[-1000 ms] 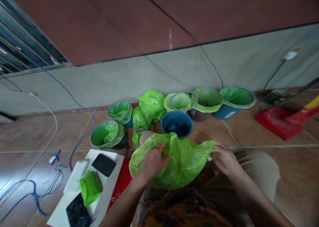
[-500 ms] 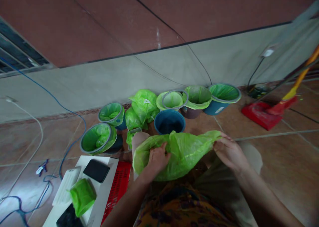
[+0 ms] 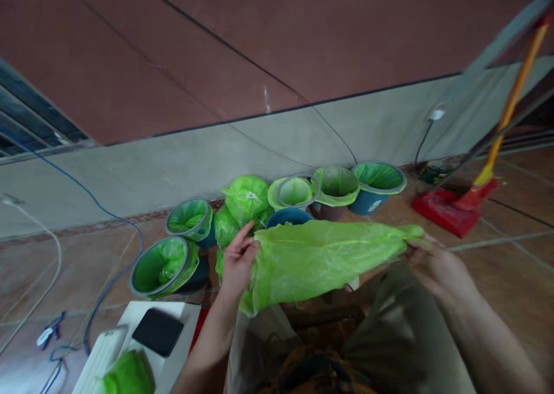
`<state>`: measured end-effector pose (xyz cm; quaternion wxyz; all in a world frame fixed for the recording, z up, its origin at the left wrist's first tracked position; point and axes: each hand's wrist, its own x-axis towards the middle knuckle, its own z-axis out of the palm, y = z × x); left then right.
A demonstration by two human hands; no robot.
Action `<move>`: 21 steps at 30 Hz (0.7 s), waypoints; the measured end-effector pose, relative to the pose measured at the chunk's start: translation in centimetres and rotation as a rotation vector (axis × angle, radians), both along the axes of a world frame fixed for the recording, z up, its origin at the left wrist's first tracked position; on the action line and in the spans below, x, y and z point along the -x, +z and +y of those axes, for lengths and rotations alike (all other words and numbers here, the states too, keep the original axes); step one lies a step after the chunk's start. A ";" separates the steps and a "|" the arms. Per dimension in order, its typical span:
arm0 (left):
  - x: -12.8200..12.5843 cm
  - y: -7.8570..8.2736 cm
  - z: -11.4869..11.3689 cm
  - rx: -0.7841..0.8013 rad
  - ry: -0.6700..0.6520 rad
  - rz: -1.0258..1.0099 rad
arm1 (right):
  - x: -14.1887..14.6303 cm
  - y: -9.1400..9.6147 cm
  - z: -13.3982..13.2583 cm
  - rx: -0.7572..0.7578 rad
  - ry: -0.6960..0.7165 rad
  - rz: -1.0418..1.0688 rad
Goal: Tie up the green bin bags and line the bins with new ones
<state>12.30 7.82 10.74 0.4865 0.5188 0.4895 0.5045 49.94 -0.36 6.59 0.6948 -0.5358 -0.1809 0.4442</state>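
I hold a thin green plastic bag (image 3: 320, 258) stretched wide between both hands above my lap. My left hand (image 3: 239, 261) pinches its left edge, fingers closed on the plastic. My right hand (image 3: 433, 261) grips the right end, blurred by motion. Behind the bag stands an unlined blue bucket (image 3: 289, 216), mostly hidden by it. Around that bucket, several small buckets lined with green bags (image 3: 164, 264) stand on the tiled floor near the wall, along with a tied green bag (image 3: 244, 198).
A white board (image 3: 142, 353) at lower left carries a black phone (image 3: 158, 331), a white device and a folded green bag (image 3: 127, 376). Blue and white cables (image 3: 112, 221) run over the floor at left. A red dustpan (image 3: 445, 209) with an orange-handled broom stands at right.
My hands have drawn apart and lifted, pulling the crumpled bag out into a long, wide sheet. The camera has tilted up and right.
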 end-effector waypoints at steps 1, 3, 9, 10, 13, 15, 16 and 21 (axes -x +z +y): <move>0.3 0.9 0.6 -0.034 0.008 -0.021 | -0.4 0.4 0.1 -0.022 -0.033 -0.005; 0.9 2.6 1.9 -0.099 0.020 -0.022 | -0.9 1.4 0.4 -0.075 -0.089 -0.045; 2.0 5.0 4.7 -0.232 0.098 0.114 | -1.5 3.1 0.7 -0.108 -0.021 -0.251; 2.2 5.1 5.0 -0.236 0.116 0.122 | -1.5 3.1 0.7 -0.107 -0.010 -0.279; 2.3 5.3 5.6 -0.225 0.180 0.132 | -0.8 3.4 0.7 -0.125 0.007 -0.324; 2.4 5.6 5.8 -0.200 0.210 0.133 | -0.3 3.7 0.7 -0.126 0.039 -0.310; 2.5 5.8 5.9 -0.187 0.217 0.137 | 0.0 4.0 0.7 -0.126 0.054 -0.291; 3.4 6.2 6.2 -0.139 0.223 0.186 | 1.2 5.1 0.8 -0.107 0.107 -0.124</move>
